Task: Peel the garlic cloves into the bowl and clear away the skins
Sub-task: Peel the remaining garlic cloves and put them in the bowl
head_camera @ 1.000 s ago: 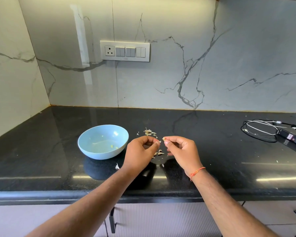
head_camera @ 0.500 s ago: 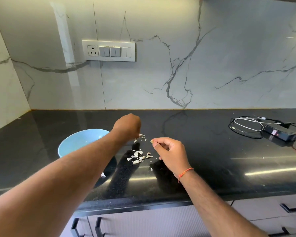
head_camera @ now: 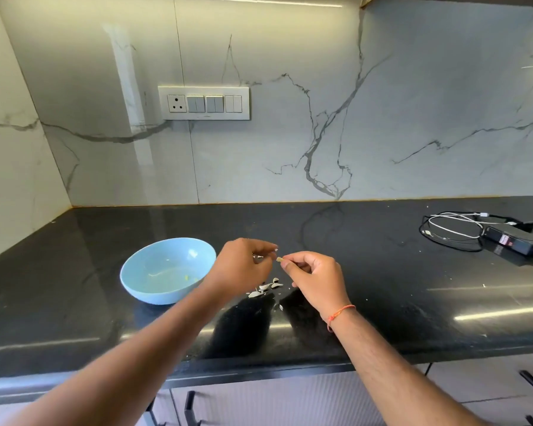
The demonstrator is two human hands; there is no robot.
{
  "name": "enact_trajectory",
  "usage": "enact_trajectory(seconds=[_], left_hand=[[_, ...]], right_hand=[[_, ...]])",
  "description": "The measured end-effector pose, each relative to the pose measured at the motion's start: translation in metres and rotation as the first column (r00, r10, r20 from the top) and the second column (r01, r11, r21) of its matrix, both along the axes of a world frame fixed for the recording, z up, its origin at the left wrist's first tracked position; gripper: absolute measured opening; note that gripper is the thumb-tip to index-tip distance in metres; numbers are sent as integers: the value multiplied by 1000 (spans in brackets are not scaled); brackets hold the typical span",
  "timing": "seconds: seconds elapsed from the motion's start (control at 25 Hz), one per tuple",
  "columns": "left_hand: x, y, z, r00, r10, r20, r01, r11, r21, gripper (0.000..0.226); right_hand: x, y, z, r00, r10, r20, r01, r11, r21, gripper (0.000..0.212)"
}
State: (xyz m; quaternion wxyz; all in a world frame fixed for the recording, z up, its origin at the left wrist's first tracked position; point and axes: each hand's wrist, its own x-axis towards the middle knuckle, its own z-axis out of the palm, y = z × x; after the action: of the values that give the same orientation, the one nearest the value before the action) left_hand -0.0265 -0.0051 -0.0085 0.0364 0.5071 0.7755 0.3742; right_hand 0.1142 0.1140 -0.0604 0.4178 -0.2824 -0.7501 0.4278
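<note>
Head view: the right hand (head_camera: pixel 316 279) pinches a small pale garlic clove (head_camera: pixel 279 259); the left hand (head_camera: pixel 243 265), fingers curled, pinches a white skin scrap (head_camera: pixel 276 249). Papery skins (head_camera: pixel 266 286) lie on the glossy black surface (head_camera: pixel 382 287), just right of the light-blue round bowl (head_camera: pixel 142 290)

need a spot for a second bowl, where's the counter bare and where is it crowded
Bare black stone counter lies left of the light blue round bowl, and between the right hand and the coiled white and black cables. It is crowded under both hands: papery white garlic skins lie scattered beside the bowl, below the left hand.
</note>
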Motion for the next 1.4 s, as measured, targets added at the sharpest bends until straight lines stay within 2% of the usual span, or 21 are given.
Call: enact_trajectory(seconds=[0.08,0.2,0.28,0.36,0.52,0.64,1.16,1.4], left_hand=[[13,-11,-13,979,-37,202,11,991,130,19],[16,-15,-27,898,-116,425,-2,964,267,11],[14,-14,-31,856,-133,500,-26,954,298,7],[12,-14,-36,823,-160,546,-21,951,310,15],[7,-14,-40,755,-253,606,32,936,350,17],[5,-14,-43,711,-305,634,48,920,389,15],[2,-14,-44,641,-392,660,125,902,414,16],[0,-13,-45,635,-409,655,138,895,425,16]], right_hand=[[2,-3,2,1000,6,9,-7,999,43,6],[3,-8,4,1000,13,26,-16,994,112,5],[4,-8,4,999,15,43,-21,990,138,5],[3,-8,3,997,72,43,-75,994,83,6],[5,-7,7,977,209,-48,-213,970,-115,10],[8,-6,10,951,285,-119,-304,934,-190,13],[10,-6,14,905,392,-168,-424,868,-258,30],[8,-5,12,912,380,-154,-407,882,-236,27]])
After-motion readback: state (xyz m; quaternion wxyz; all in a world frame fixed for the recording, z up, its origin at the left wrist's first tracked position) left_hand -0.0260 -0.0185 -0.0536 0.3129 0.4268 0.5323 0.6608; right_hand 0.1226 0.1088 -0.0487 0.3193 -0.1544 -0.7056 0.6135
